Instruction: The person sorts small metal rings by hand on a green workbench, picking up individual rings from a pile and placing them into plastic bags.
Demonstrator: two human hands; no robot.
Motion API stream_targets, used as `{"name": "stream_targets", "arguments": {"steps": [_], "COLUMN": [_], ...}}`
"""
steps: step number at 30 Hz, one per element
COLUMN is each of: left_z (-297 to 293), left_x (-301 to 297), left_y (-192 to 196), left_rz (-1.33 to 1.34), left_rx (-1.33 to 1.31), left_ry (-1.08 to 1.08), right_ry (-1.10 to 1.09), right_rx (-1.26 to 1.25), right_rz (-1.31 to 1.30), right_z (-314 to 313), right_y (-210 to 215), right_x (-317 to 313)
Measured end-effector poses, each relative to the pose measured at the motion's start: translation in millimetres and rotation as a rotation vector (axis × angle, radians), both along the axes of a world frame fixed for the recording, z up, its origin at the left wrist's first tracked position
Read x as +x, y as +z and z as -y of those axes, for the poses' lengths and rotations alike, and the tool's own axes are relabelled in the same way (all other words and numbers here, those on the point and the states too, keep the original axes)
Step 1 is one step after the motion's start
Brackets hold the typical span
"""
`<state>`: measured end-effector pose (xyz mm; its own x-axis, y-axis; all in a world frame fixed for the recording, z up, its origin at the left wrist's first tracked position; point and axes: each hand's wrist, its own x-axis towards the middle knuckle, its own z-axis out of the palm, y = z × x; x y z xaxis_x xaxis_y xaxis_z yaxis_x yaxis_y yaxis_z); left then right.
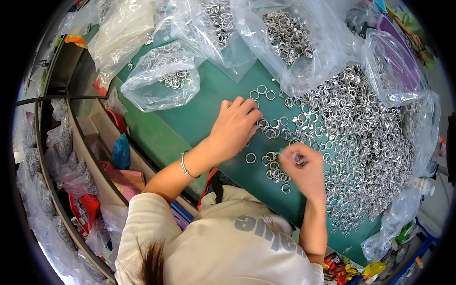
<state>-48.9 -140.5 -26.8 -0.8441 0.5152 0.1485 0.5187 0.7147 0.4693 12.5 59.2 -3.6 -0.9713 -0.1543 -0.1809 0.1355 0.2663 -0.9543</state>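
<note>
A large heap of silver-coloured metal rings (365, 137) covers the right side of the green table (209, 114). My right hand (306, 172) is closed around several rings (298, 158), slightly blurred, over the heap's near left edge. Beneath and beside it lies a small cluster of rings (275, 173). My left hand (235, 126) rests low over the tabletop, fingers bent and somewhat apart, its tips at some loose rings (270, 127). A single ring (250, 157) lies between the hands. Whether the left fingertips grip anything is hidden.
Clear plastic bags of rings (164, 78) stand along the far edge, with a bigger open bag (304, 71) beside the heap. A purple tray (401, 42) is at the far right. On the left, shelves (102, 156) hold bagged goods. Colourful packets (349, 270) sit below the table's near right.
</note>
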Motion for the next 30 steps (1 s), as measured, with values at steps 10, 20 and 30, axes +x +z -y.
{"name": "stream_targets", "arguments": {"steps": [10, 20, 30], "left_z": [2, 34, 38], "left_x": [-19, -11, 33], "left_y": [5, 6, 1], "left_rz": [0.105, 0.823, 0.166], "left_rx": [0.164, 1.144, 0.440], "left_ry": [-0.137, 0.393, 0.422], "right_ry": [-0.316, -0.053, 0.166], "right_rx": [-0.857, 0.635, 0.957], "right_rz": [0.305, -0.364, -0.219], "right_z": [-2, 23, 27], "right_y": [6, -10, 1], "right_x": [-22, -10, 4]}}
